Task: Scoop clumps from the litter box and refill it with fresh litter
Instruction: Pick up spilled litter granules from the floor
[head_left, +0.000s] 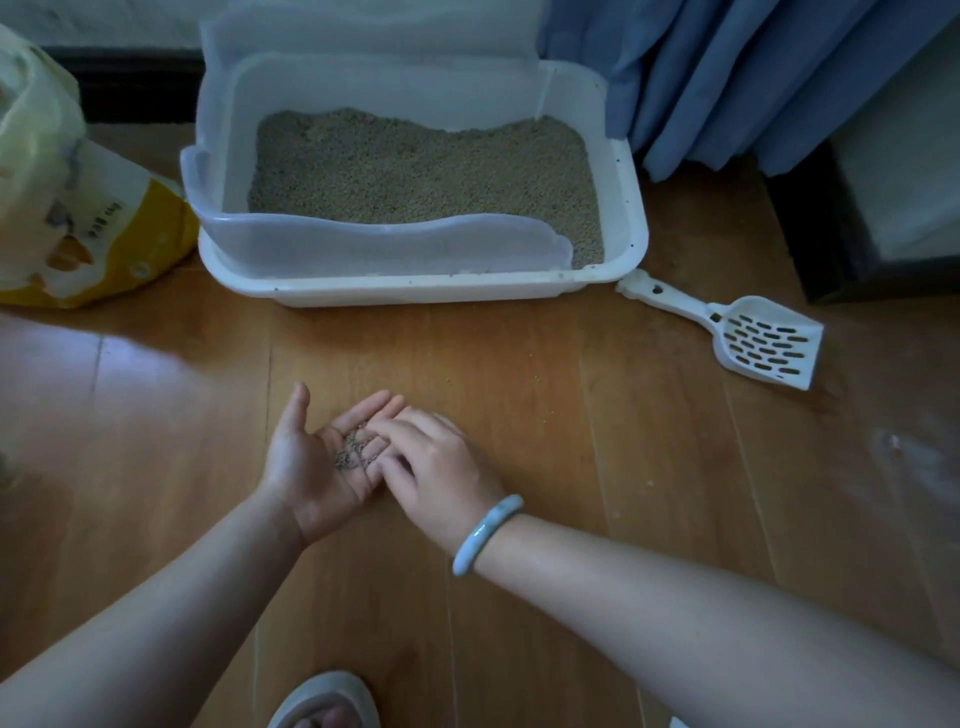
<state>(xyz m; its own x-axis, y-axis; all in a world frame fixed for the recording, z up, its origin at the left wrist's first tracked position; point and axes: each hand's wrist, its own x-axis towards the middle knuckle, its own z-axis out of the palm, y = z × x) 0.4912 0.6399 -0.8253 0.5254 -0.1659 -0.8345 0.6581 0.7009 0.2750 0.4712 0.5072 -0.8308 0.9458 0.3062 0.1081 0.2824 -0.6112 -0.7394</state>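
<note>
A white litter box (415, 288) with a translucent rim guard stands on the wooden floor, filled with tan litter (421, 166). A white slotted scoop (748, 332) lies on the floor to its right, untouched. My left hand (311, 462) is held palm up above the floor in front of the box, with a small pile of grey litter grains (356, 452) on it. The fingers of my right hand (436, 462) rest on those grains and on the left palm. A pale bangle sits on my right wrist.
A yellow and white litter bag (78, 208) leans at the left of the box. Blue curtains (753, 78) hang behind on the right, beside dark furniture (857, 234). My slippered foot (322, 701) shows at the bottom edge. A few stray grains dot the floor.
</note>
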